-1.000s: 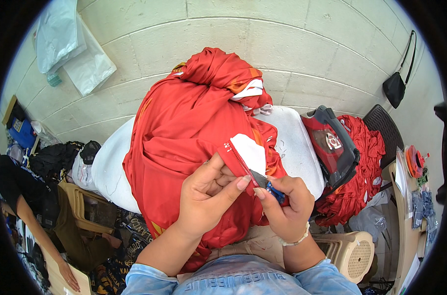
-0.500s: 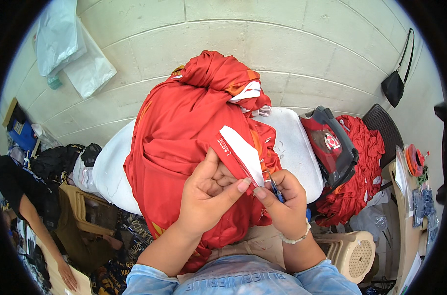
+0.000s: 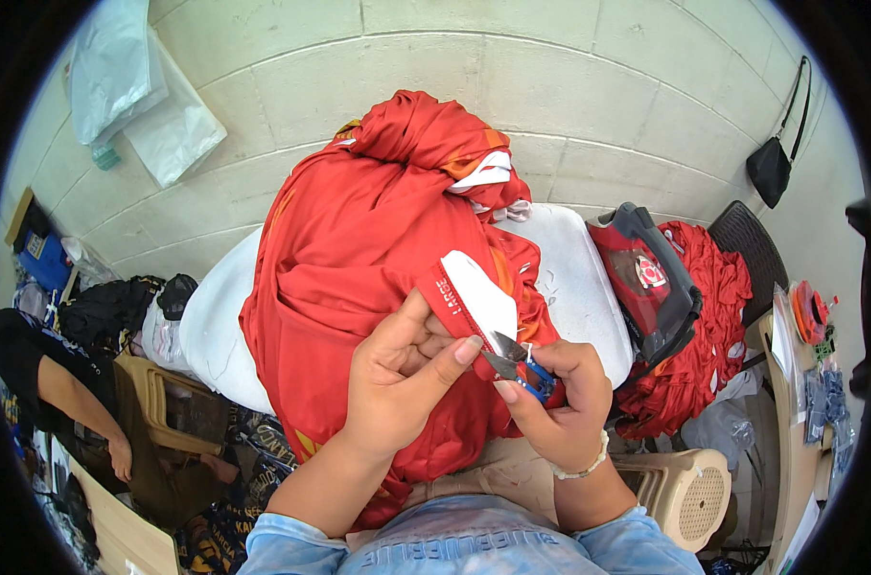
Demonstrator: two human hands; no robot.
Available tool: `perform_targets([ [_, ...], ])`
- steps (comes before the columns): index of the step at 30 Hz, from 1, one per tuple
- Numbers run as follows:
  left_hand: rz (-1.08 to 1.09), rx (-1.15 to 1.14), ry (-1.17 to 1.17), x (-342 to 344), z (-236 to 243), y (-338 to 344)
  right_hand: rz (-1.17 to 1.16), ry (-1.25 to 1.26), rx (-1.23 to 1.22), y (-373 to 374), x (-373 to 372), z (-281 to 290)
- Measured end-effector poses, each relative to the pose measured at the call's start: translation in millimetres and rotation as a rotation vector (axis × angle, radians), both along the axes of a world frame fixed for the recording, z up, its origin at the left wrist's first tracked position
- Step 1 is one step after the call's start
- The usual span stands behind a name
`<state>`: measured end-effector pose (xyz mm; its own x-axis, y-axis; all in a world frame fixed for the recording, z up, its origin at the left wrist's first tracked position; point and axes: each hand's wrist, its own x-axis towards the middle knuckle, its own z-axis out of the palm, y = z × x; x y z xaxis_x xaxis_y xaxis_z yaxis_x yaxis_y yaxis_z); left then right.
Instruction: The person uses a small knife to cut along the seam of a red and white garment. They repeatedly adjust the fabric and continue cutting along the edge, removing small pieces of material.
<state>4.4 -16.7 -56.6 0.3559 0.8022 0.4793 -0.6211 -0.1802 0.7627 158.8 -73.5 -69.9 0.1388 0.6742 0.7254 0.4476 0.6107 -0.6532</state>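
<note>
A big heap of red, shiny fabric (image 3: 349, 240) with white and orange patches lies over the white table in front of me. My left hand (image 3: 387, 379) pinches one seamed edge of it, a red band (image 3: 447, 302) with a white panel (image 3: 478, 292) folded beside it. In my right hand (image 3: 565, 388) is a pair of small thread snips (image 3: 523, 369) with blue handles. Their blades are parted and point left, close to the seam near my left thumb. Whether the blades touch the cloth I cannot tell.
The white table (image 3: 220, 316) shows on both sides of the heap. At right are a grey-and-red clear-fronted bag (image 3: 646, 278), more red fabric (image 3: 689, 355) and stacked beige stools (image 3: 685, 489). A co-worker's arm (image 3: 85, 412) is at left, beside a wooden tabletop (image 3: 128, 522).
The snips have come into fuller view, their blades now spread at the seam. My right hand has shifted slightly right. At left, the co-worker's arm has drawn back from the wooden tabletop.
</note>
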Motion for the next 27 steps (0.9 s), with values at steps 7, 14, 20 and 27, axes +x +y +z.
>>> perform_targets([
  [7, -0.001, 0.019, -0.007, -1.0, -1.6, 0.1, -0.05, -0.163, 0.126, 3.0, 1.0, 3.8],
  [14, -0.012, 0.019, 0.009, -2.1, -3.9, -0.1, -0.037, -0.14, 0.103, 2.7, -0.8, 4.9],
  [20, -0.019, 0.024, 0.012, -1.6, -4.2, 0.5, -0.024, -0.144, 0.095, 3.4, -0.7, 8.9],
  [27, -0.036, 0.029, 0.028, -1.9, -2.2, 1.9, 0.014, -0.051, -0.023, 2.0, 0.3, 4.5],
])
